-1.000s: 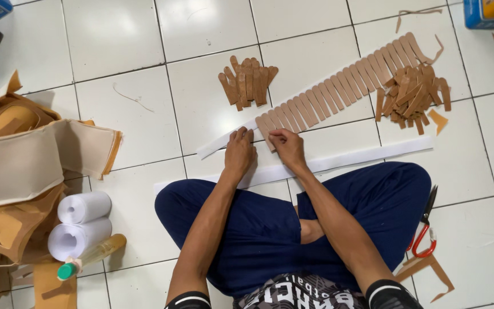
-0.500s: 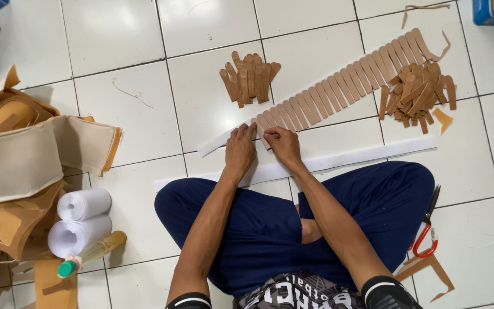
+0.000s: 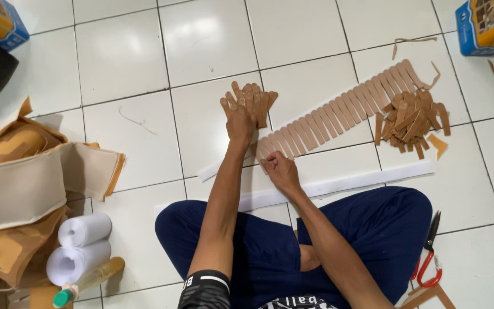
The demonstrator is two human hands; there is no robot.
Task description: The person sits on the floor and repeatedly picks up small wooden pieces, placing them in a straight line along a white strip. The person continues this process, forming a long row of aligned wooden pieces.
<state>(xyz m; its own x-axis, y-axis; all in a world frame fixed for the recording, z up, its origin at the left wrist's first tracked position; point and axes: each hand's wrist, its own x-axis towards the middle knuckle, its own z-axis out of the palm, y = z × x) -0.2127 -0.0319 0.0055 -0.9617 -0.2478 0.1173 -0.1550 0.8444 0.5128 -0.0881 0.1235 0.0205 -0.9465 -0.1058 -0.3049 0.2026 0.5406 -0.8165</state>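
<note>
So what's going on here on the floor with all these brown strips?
A person sits cross-legged on the white tile floor. The left hand reaches into a small pile of tan strips, while the right hand presses on the near end of a long row of overlapping strips laid along a white band. A bigger heap of loose strips lies beside the row's far end. Red-handled snips lie by the right knee, paper rolls on the other side.
</note>
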